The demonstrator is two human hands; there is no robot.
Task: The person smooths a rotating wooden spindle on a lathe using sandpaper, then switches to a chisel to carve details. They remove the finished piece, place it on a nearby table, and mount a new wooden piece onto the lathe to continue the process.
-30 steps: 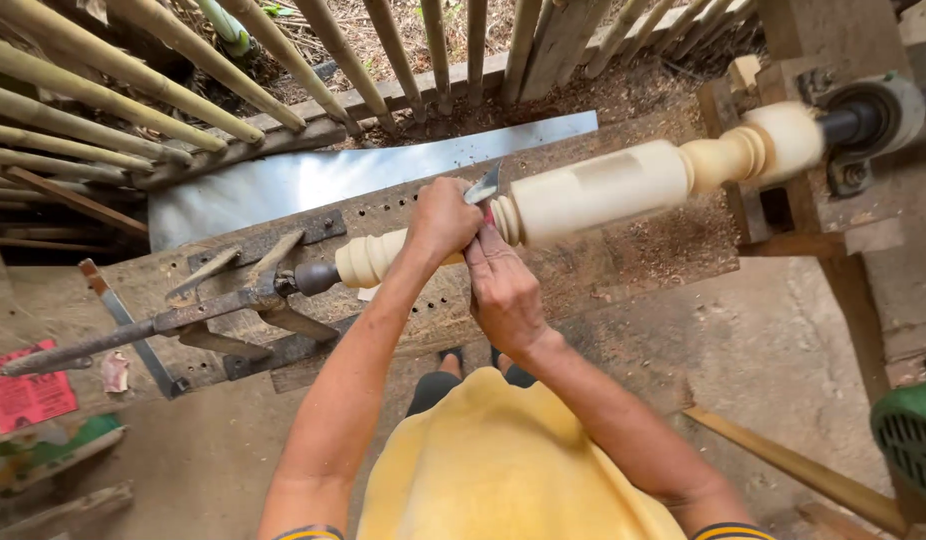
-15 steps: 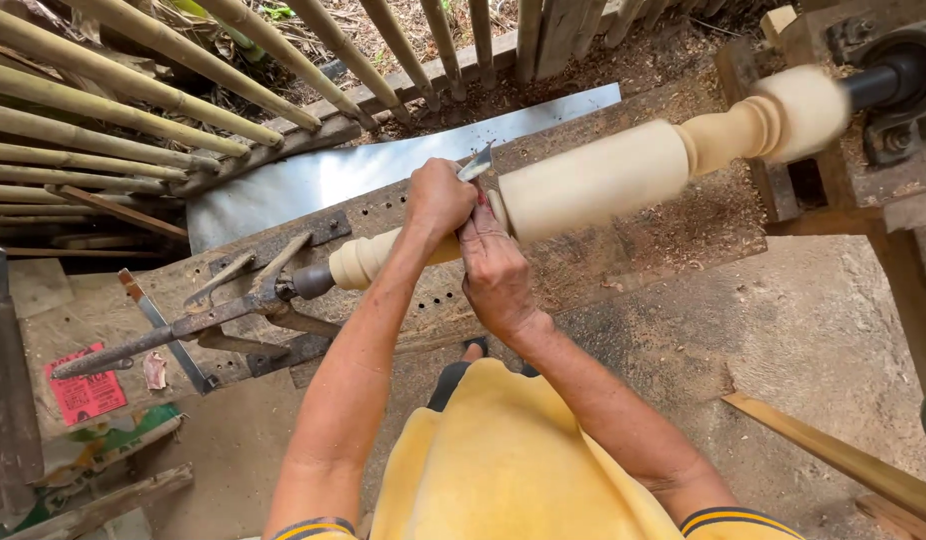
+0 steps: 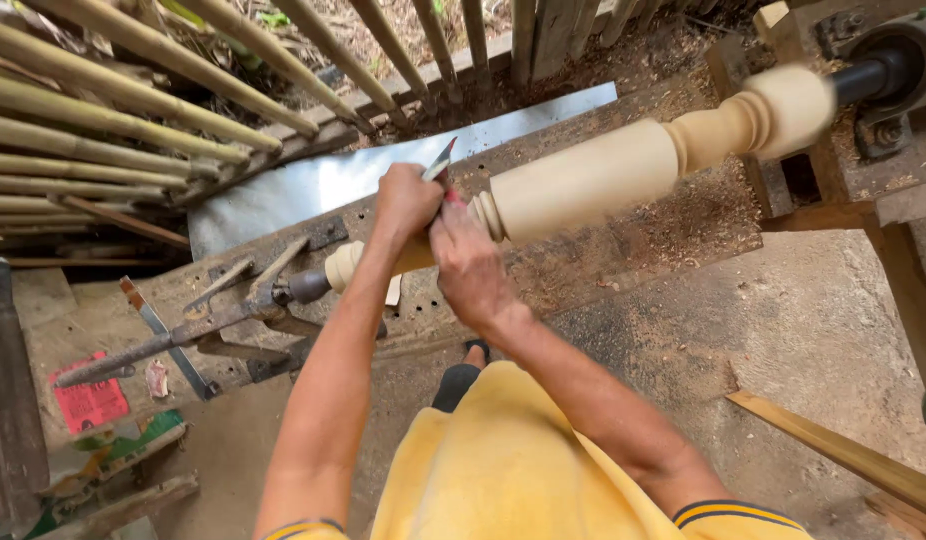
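Where hands (image 3: 438, 225) meet, sawdust-strewn bench (image 3: 623, 245) behind.

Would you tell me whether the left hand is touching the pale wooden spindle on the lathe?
Touching. The head view shows the left hand resting directly on the spindle, fingers wrapped over its narrow section.

Open passage is found over the shiny flat metal sheet (image 3: 313, 185) behind the pale turned wooden spindle (image 3: 583, 185) and over the bare concrete floor (image 3: 783, 330) on the near side. To the left, the way is blocked by slanted bamboo poles (image 3: 113, 120) and by the rusty iron tailstock bracket (image 3: 233, 310) on the dusty perforated table (image 3: 623, 250). The right end is closed off by the dark motor shaft (image 3: 873, 75) and its wooden post (image 3: 908, 290).
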